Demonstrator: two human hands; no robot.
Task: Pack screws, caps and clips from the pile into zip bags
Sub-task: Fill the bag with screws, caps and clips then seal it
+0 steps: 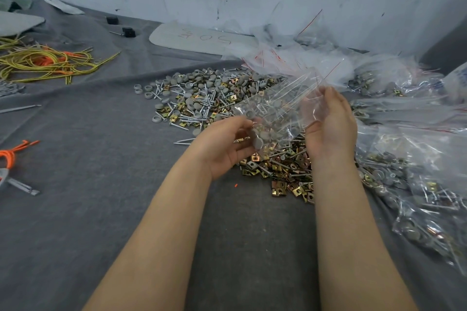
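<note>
While the left hand point(225, 145) grips the bottom of a clear zip bag point(290, 98) holding grey caps point(262, 137) and screws point(271, 108), the right hand point(331, 126) holds its upper part.

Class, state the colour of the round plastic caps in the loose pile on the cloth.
The round plastic caps are grey, clearest in the head view.

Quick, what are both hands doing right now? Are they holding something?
Left hand: fingers curled round the filled bottom end of the clear zip bag.
Right hand: gripping the same bag higher up.
</note>
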